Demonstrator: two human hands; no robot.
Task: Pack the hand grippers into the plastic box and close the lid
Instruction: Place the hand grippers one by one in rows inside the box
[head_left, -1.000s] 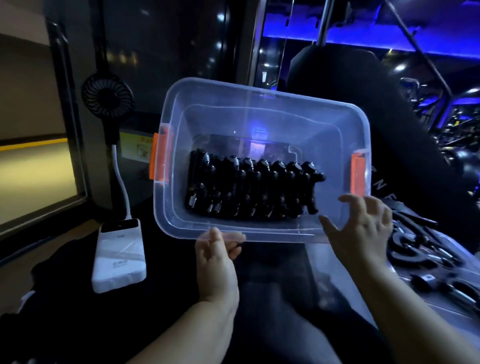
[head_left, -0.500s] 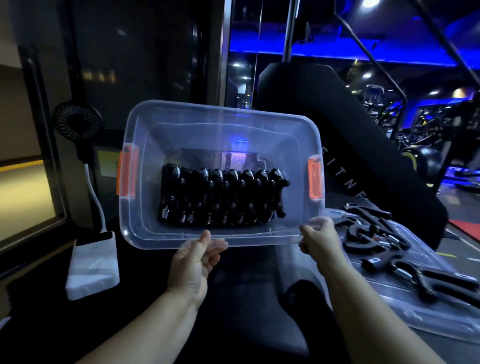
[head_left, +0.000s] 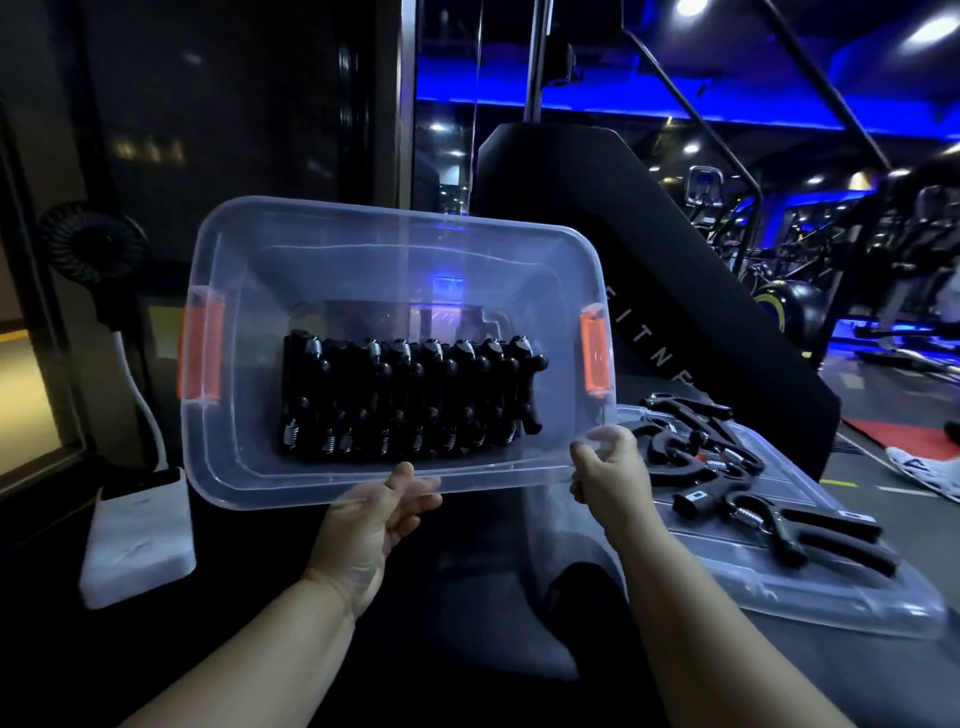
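A clear plastic box (head_left: 249, 270) with orange latches is tilted up toward me, its open top facing the camera. A packed row of several black hand grippers (head_left: 410, 397) lies along its bottom. My left hand (head_left: 371, 519) holds the box's near rim from below, thumb on the rim. My right hand (head_left: 610, 473) grips the near right corner of the rim. To the right, the clear lid (head_left: 810, 587) lies flat with several loose hand grippers (head_left: 769, 514) on it.
A white power bank (head_left: 137, 535) lies at the left with a cable up to a small black fan (head_left: 93, 244). A black padded gym machine (head_left: 649, 249) stands behind the box. Gym equipment under blue light fills the right background.
My right hand went from reaching open toward the box to gripping its near right corner. The view has swung right, bringing the lid and loose grippers into sight.
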